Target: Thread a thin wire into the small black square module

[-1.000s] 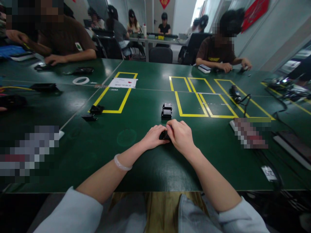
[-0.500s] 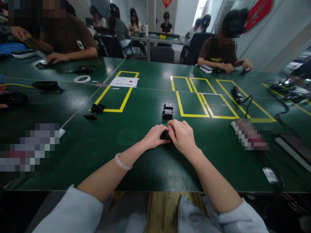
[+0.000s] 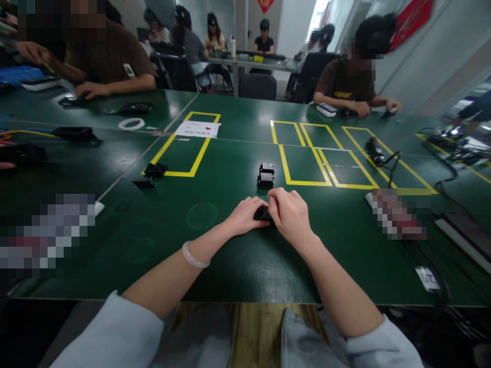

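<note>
Between my hands, low on the green table [image 3: 238, 271], is a small black block-shaped part [image 3: 263, 213]. My left hand [image 3: 245, 214] is closed round its left side, thumb in front and fingers behind. My right hand [image 3: 290, 212] has its fingers bent and pinched at the part's right end; whether a small piece is in that pinch is hidden. Just beyond my fingers stand two black box-like parts with shiny tops, a nearer one [image 3: 265, 180] and a farther one [image 3: 267, 167], one behind the other.
Yellow tape outlines [image 3: 307, 182] mark the table. Two black pieces [image 3: 144, 182] lie to the left, near a white paper sheet [image 3: 199, 129] and a tape roll [image 3: 131, 124]. Cables and a black device [image 3: 374, 151] are at right. Co-workers sit across the table.
My right hand has shifted very slightly right, uncovering a little more of the black part. My left hand keeps its hold. The view has moved slightly.
</note>
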The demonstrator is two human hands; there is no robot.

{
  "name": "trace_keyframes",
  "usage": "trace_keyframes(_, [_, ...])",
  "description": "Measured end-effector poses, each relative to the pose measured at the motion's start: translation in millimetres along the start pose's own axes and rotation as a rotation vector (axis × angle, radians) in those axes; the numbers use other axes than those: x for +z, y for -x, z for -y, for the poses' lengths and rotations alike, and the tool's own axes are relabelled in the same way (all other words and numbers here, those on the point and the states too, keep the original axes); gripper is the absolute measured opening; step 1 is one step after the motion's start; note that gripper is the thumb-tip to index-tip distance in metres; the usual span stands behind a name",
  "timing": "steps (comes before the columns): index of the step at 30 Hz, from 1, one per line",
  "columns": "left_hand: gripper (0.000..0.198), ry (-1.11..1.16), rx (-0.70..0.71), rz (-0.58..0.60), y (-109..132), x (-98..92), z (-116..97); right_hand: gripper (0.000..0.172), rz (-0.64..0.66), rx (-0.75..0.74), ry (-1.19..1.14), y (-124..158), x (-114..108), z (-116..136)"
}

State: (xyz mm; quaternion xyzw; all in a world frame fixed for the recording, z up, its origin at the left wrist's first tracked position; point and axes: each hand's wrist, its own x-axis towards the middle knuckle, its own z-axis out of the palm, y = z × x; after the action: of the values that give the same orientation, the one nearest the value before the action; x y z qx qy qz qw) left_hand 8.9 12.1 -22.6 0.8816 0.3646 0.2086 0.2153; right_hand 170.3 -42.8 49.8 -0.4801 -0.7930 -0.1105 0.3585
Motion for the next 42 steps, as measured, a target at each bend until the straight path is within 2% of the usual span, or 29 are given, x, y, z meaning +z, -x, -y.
trace_keyframes(20, [0.040, 0.023, -0.004, -0.003, -0.2, 0.2, -0.5, 0.020, 0.051, -0.006, 0.001, -0.6, -3.1, -0.3])
trace_keyframes(30, [0.039, 0.014, 0.002, -0.004, 0.6, -0.4, 0.2, 0.015, 0.043, -0.008, 0.008, 0.3, -2.5, 0.5])
trace_keyframes(42, [0.041, 0.021, 0.001, -0.001, 0.2, -1.8, -1.9, 0.018, 0.041, -0.018, 0.019, -0.6, -2.8, 0.2])
